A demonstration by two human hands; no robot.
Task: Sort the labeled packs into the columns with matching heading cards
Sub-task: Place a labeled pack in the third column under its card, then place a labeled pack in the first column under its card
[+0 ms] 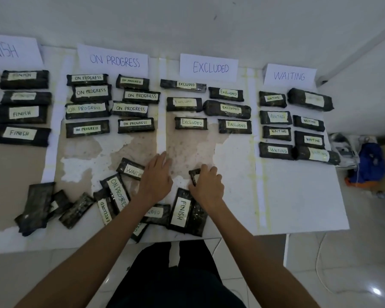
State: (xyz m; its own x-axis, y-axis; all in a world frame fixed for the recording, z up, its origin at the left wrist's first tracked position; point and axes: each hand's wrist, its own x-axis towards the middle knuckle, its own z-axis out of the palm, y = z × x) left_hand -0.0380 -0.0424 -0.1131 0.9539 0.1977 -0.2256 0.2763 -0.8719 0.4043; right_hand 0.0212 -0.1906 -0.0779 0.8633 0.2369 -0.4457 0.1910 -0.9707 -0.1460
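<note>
Dark rectangular plastic-wrapped packs with white handwritten labels are laid in tidy rows under four white paper heading cards, so that each label can be checked against its column, while an unsorted heap (111,203) is left at about 7 o'clock on the white worn tabletop (298,196). The left hand (156,177) is rested flat and open at the heap's edge, gripping nothing. At 6 o'clock the right hand (207,183) is closed around a small dark pack (194,176) whose label is hidden, probably lifted so it can be read.
</note>
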